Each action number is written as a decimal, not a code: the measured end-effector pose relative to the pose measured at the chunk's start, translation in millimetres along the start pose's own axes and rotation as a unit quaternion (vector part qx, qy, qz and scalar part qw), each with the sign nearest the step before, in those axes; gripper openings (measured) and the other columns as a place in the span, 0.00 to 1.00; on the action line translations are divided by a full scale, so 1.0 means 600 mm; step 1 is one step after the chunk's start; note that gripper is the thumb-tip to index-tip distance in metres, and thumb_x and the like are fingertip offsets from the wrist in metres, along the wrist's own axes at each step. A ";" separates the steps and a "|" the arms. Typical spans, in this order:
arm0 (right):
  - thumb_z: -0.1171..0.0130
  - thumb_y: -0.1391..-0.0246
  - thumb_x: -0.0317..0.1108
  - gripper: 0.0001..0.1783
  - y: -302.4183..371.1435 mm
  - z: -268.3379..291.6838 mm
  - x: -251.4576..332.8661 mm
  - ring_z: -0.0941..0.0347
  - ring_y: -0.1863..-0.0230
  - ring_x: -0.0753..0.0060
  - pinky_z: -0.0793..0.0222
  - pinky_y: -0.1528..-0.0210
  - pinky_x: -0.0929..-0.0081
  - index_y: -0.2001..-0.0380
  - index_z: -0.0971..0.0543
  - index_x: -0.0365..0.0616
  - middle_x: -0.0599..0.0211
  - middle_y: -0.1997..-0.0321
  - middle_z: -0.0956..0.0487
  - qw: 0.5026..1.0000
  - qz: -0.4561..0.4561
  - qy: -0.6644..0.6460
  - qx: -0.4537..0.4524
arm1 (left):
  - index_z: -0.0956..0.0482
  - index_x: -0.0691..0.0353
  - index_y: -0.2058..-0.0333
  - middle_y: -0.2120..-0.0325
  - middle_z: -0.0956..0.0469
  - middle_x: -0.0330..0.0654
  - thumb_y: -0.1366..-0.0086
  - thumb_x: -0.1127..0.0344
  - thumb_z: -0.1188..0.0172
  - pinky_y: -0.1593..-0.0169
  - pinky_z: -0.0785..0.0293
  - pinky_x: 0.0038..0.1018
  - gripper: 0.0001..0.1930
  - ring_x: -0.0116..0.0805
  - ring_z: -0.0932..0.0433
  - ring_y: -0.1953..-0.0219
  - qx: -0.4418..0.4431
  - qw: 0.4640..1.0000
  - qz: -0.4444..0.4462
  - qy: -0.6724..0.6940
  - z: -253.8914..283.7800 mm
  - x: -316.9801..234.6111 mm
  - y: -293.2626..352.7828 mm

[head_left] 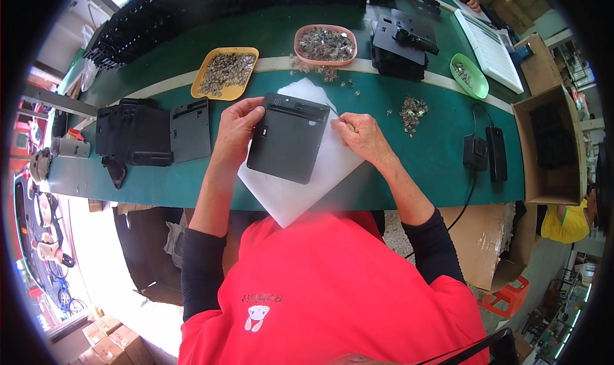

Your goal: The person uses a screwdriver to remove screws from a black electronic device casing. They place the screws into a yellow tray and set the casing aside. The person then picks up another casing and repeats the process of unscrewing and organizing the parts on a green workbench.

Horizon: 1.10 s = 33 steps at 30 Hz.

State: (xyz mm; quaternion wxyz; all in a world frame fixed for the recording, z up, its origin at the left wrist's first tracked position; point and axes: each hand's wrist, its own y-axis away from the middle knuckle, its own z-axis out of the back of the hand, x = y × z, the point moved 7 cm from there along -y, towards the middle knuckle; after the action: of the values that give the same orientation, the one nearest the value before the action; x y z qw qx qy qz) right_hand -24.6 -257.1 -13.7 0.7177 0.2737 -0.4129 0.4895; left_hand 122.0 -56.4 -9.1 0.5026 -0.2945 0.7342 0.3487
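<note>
In the middle of the frame, the left hand (pixel 235 129) grips the dark plastic panel (pixel 289 137) to steady it on the white foam sheet (pixel 281 195), while the right hand (pixel 362 136) pinches a thin tool (pixel 334 111) at its upper edge.

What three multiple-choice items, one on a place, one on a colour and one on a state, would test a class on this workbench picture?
1. Where does the dark flat panel lie?
A. on the white foam sheet
B. in the cardboard box
C. on the floor

2. What colour is the oblong tray of small metal parts nearest the left hand?
A. blue
B. yellow
C. black

3. What is the right hand doing?
A. lying flat and open
B. pinching a thin tool at the panel's edge
C. lifting the green dish

Answers: 1 A, the sheet shows around the panel; 2 B, its rim is yellow; 3 B, the fingers close on a thin tool.
</note>
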 end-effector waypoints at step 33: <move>0.49 0.43 0.32 0.08 0.028 -0.044 0.085 0.25 0.67 0.42 0.29 0.64 0.58 0.66 0.23 0.42 0.48 0.72 0.22 0.944 0.081 0.257 0.192 | 0.23 0.64 0.56 0.63 0.24 0.45 0.48 0.69 0.33 0.56 0.29 0.36 0.19 0.45 0.26 0.61 -0.064 0.759 -0.340 -0.552 -0.112 0.040 0.145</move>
State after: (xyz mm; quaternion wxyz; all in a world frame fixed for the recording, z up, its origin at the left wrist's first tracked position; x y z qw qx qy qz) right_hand -22.3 -205.2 16.5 0.6914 0.2366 -0.1336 0.6695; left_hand 10.4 -61.7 4.0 0.8864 -0.3128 0.1573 0.3027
